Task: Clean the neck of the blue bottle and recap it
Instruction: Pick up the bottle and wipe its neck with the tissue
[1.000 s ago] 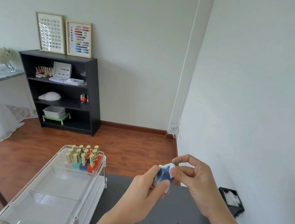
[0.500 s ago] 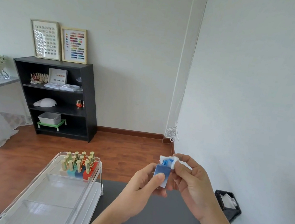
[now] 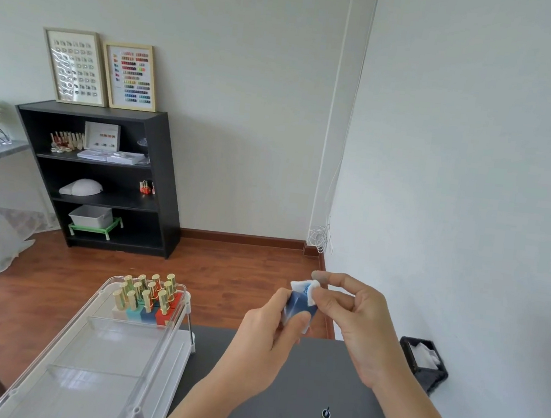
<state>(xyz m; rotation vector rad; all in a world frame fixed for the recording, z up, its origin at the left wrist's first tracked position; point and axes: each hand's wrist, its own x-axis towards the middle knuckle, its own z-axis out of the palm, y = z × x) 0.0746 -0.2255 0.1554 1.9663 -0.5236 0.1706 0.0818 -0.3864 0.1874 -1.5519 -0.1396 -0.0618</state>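
Left hand (image 3: 266, 338) gripping blue bottle (image 3: 299, 306), right hand (image 3: 354, 317) pinching pad (image 3: 308, 288)

bottle (image 3: 297, 306) blue | pad (image 3: 307, 290) white | table (image 3: 280, 398) dark grey

Bright, even, diffuse daylight; source not in view. White walls (image 3: 461, 161) read flat, no blown-out glare. Shadows soft and weak: faint shade under the fingers (image 3: 324, 278) on the dark worktop (image 3: 280, 398). Left of the fingers, mild sheen on the clear tray (image 3: 106, 354) and the wood floor (image 3: 52, 286). Wide-angle bend w/ wall corner and shelf (image 3: 99, 178) leaning toward frame edges. Fingers slightly soft; far detail fairly sharp, some compression smear.
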